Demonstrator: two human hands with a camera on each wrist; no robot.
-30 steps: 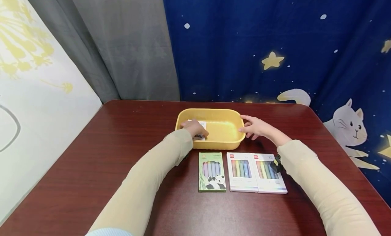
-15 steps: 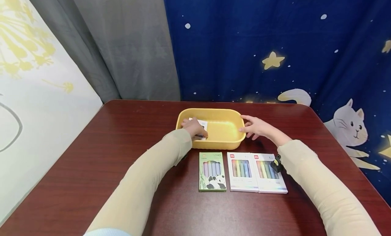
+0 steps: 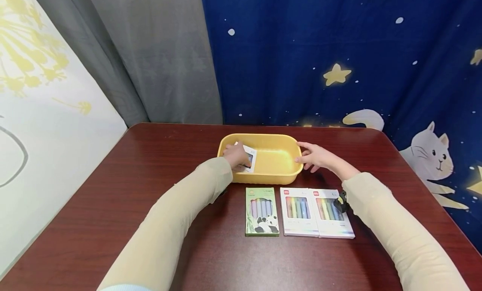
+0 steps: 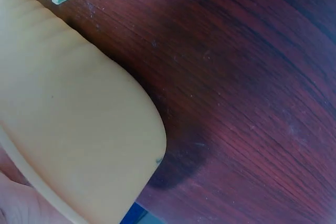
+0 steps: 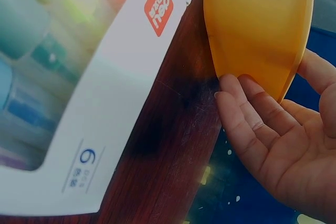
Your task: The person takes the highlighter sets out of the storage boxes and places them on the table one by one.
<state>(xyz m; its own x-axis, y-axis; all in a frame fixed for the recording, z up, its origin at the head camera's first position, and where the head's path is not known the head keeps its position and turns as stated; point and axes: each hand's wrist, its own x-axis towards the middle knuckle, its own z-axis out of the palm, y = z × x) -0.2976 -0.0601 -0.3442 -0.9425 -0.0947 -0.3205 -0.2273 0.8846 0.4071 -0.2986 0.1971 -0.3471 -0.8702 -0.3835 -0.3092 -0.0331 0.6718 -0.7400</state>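
A yellow plastic bin [image 3: 276,179] stands toward the table's far edge. My left hand [image 3: 235,154] reaches into its left end and holds a white marker box [image 3: 250,153], thumb across the front; the other fingers are mostly hidden. The left wrist view shows mainly the bin's outer wall [image 4: 79,103], with part of that hand at the lower left corner. My right hand [image 3: 316,155] grips the bin's right end, thumb at the rim and fingers along the outside. In the right wrist view, the right hand [image 5: 278,135] has its fingertips against the bin [image 5: 257,30].
In front of the bin lie a green panda box [image 3: 262,230] of pens and two white marker boxes side by side, the left one [image 3: 299,227] and the right one [image 3: 336,230]. A blue curtain [image 3: 278,73] hangs behind the dark red table [image 3: 169,157].
My left hand has shifted slightly left and up, and more of the white box beneath it shows, its top edge now higher. The right hand and the bin stay nearly still.
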